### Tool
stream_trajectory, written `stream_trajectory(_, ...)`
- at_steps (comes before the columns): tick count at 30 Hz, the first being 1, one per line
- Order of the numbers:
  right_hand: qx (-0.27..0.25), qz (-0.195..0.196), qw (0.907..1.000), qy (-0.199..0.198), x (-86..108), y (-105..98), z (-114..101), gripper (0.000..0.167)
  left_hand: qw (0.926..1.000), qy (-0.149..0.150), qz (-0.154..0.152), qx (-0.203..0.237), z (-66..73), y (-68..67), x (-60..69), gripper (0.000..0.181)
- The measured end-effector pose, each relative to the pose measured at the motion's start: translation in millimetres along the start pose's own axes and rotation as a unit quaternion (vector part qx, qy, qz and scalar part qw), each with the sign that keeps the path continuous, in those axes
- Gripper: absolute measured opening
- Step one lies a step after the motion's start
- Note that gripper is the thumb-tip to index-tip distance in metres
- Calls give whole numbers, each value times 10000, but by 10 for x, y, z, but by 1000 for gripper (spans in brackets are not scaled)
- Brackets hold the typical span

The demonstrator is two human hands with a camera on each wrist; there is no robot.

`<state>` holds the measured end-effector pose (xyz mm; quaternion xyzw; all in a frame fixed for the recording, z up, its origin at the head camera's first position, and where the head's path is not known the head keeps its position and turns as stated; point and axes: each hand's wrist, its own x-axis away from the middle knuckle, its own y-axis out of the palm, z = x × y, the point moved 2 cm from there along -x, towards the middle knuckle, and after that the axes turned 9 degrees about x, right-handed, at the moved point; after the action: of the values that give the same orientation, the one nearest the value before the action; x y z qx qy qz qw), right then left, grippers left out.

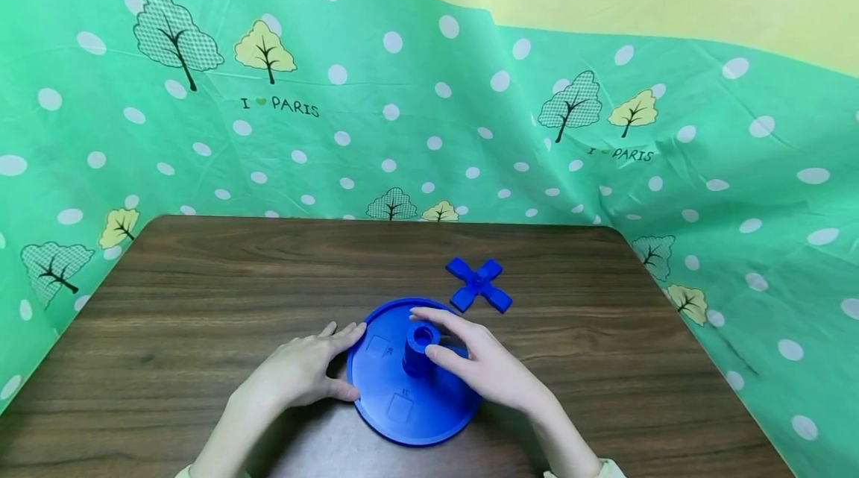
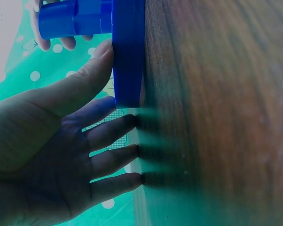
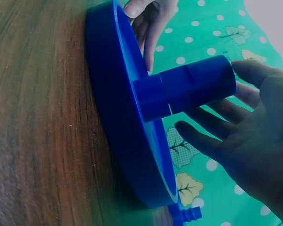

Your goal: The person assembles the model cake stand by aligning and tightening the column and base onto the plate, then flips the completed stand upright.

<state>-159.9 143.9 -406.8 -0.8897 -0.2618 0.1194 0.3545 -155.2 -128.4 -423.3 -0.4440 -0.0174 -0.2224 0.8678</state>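
Observation:
A round blue plastic disc with a raised rim lies on the table. From its middle rises a hollow blue cylinder, and a thin seam crosses its side in the right wrist view. At the disc's left rim, my left hand rests with thumb and index finger touching the edge and its other fingers stretched onto the tabletop. My right hand is around the cylinder's top, thumb at the near side and loosely extended fingers behind; firm contact cannot be made out.
A blue cross-shaped piece with a small central peg lies just beyond the disc, to the right. The brown wooden table has rounded far corners. Behind it hangs a green dotted cloth printed with trees.

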Motion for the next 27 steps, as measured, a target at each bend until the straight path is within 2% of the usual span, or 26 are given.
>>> stream_trajectory(5, -47, 21, 10000, 73, 2, -8, 6, 41, 10000, -27, 7, -23, 4, 1, 3, 96)
stream_trajectory(14, 77, 478, 9986, 231, -21, 39, -4, 41, 9999, -104, -18, -44, 12, -3, 8, 95)
stream_trajectory(20, 157, 122, 9998, 102, -1, 11, -25, 54, 9999, -122, -40, -38, 15, -6, 9, 95)
stream_trajectory(24, 208, -168, 9996, 99, 10, -12, -19, 50, 9999, -91, -32, -41, 11, -7, 13, 95)
stream_trajectory(27, 163, -221, 9995, 164, 11, -11, 0, 46, 10000, -84, -37, -40, 11, -6, 14, 95)
